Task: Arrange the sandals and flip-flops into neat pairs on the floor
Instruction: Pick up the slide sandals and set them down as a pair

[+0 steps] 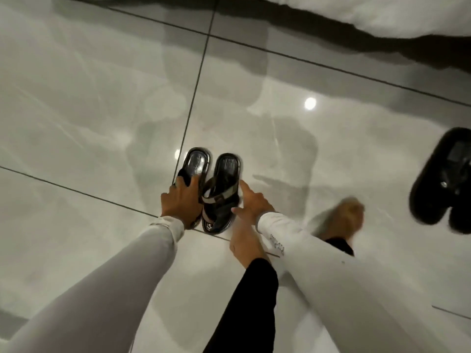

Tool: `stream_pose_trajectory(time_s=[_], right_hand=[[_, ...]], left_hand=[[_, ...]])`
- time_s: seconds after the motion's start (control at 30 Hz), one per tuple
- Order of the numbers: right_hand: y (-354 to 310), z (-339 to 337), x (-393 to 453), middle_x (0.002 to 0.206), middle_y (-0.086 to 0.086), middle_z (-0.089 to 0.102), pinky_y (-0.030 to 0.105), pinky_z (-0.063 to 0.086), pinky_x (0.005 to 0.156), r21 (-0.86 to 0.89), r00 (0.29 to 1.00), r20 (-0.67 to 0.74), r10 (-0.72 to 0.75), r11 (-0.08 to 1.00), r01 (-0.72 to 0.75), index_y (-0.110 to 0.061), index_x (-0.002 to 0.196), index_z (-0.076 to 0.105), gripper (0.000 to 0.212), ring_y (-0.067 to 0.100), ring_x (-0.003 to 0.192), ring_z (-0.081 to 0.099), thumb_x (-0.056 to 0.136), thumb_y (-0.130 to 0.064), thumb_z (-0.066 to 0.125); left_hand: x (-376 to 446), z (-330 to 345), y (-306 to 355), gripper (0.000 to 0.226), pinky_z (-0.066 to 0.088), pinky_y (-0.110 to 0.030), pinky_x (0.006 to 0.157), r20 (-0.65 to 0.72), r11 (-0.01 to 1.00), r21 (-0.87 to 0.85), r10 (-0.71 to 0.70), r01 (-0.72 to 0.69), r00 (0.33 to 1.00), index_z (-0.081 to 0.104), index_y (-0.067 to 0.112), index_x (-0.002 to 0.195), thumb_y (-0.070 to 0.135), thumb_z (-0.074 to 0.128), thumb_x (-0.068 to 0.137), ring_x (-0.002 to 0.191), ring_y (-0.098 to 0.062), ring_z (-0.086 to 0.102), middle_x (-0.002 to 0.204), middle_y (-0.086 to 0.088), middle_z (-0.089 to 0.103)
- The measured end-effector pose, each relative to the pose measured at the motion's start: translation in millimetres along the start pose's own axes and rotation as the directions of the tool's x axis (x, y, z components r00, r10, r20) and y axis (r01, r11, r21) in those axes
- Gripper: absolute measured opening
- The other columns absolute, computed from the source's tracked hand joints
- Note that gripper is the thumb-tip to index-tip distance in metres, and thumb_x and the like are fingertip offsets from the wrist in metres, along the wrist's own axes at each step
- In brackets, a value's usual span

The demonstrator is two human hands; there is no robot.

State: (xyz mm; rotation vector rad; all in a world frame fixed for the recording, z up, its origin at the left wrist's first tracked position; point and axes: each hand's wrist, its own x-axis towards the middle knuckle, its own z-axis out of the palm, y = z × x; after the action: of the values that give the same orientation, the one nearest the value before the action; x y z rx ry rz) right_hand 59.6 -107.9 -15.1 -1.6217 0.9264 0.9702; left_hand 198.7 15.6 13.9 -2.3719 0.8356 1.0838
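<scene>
my left hand [181,200] is spread flat over the strap end of the left sandal [195,165], pressing down on it rather than closing round it. my right hand [251,203] is loose, index finger stretched along the outer edge of the right sandal [223,192], thumb near its toe, gripping nothing. the pair sits just below the centre of the frame on the glossy floor [89,110], side by side and nearly touching. a second dark pair [443,184] lies at the right edge, blurred. i think the risk is the slick tile: a push too hard could send one sandal sliding out of line, or skew the heels apart. my bare foot [246,244] sits just beside the toes and could knock them.
</scene>
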Motion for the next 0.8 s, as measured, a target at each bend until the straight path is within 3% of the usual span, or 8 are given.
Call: stream_pose_trajectory(time_s=[0.1, 0.2, 0.3, 0.4, 0.53, 0.63, 0.8], right_hand=[[-19, 19, 34, 0.137, 0.020, 0.056, 0.049, 0.052, 0.100, 0.001, 0.999, 0.040, -0.002, 1.000, 0.002, -0.035, 0.157, 0.016, 0.081, 0.040, 0.119, 0.060, 0.092, -0.021, 0.061], [-24, 27, 60, 0.131, 0.017, 0.059, 0.047, 0.051, 0.096, -0.232, 0.999, 0.036, -0.003, 0.973, 0.012, -0.030, 0.155, 0.022, 0.075, 0.040, 0.116, 0.062, 0.091, -0.017, 0.059], [-20, 25, 81, 0.121, 0.014, 0.064, 0.042, 0.047, 0.085, -0.356, 0.997, -0.051, -0.060, 0.934, 0.038, -0.019, 0.135, 0.048, 0.043, 0.038, 0.111, 0.064, 0.093, -0.014, 0.056], [-14, 14, 86, 0.114, 0.015, 0.067, 0.040, 0.045, 0.076, -0.328, 0.990, -0.101, -0.099, 0.943, 0.061, -0.013, 0.117, 0.058, 0.021, 0.039, 0.105, 0.065, 0.097, -0.015, 0.052], [-14, -24, 88, 0.110, 0.018, 0.068, 0.045, 0.052, 0.080, -0.272, 0.979, -0.157, -0.134, 0.958, 0.087, -0.012, 0.118, 0.054, 0.021, 0.041, 0.103, 0.065, 0.099, -0.019, 0.050], [-22, -60, 97, 0.109, 0.018, 0.068, 0.042, 0.050, 0.075, -0.270, 0.969, -0.193, -0.153, 0.958, 0.097, -0.012, 0.116, 0.054, 0.020, 0.040, 0.101, 0.066, 0.097, -0.017, 0.050], [-40, -121, 115, 0.111, 0.018, 0.067, 0.041, 0.047, 0.075, -0.254, 0.950, -0.275, -0.146, 0.964, 0.075, -0.013, 0.115, 0.055, 0.022, 0.039, 0.102, 0.065, 0.094, -0.012, 0.047]], left_hand=[[33, 9, -19, 0.051, 0.051, -0.045, 0.082, 0.116, 0.999, 0.012, -0.035, 0.034, 0.993, 0.041, 0.020, 0.138, 0.025, 0.058, 0.090, 0.103, -0.041, 0.064, 0.124, -0.017, 0.052], [58, 20, -22, 0.038, 0.050, -0.043, 0.089, 0.231, 0.995, 0.096, -0.051, 0.029, 0.972, 0.053, 0.022, 0.129, 0.026, 0.057, 0.091, 0.113, -0.037, 0.063, 0.127, -0.012, 0.059], [79, 27, -15, 0.033, 0.047, -0.041, 0.096, 0.292, 0.981, 0.193, -0.084, 0.027, 0.953, 0.059, 0.022, 0.127, 0.023, 0.049, 0.096, 0.121, -0.033, 0.061, 0.133, -0.009, 0.059], [92, 15, -9, 0.032, 0.047, -0.040, 0.094, 0.238, 0.972, 0.234, -0.059, 0.001, 0.969, 0.060, 0.019, 0.126, 0.018, 0.046, 0.097, 0.121, -0.033, 0.061, 0.129, -0.010, 0.061], [104, -19, 7, 0.024, 0.049, -0.041, 0.088, 0.175, 0.977, 0.208, 0.017, -0.054, 0.984, 0.063, 0.018, 0.116, 0.020, 0.051, 0.096, 0.110, -0.035, 0.066, 0.116, -0.009, 0.066], [117, -48, 27, 0.021, 0.052, -0.041, 0.086, 0.113, 0.977, 0.196, 0.060, -0.081, 0.992, 0.066, 0.016, 0.112, 0.019, 0.052, 0.096, 0.104, -0.036, 0.068, 0.109, -0.008, 0.070], [146, -92, 54, 0.024, 0.051, -0.041, 0.085, 0.046, 0.959, 0.256, 0.117, -0.125, 0.992, 0.067, 0.017, 0.115, 0.017, 0.059, 0.093, 0.108, -0.035, 0.067, 0.114, -0.008, 0.069]])
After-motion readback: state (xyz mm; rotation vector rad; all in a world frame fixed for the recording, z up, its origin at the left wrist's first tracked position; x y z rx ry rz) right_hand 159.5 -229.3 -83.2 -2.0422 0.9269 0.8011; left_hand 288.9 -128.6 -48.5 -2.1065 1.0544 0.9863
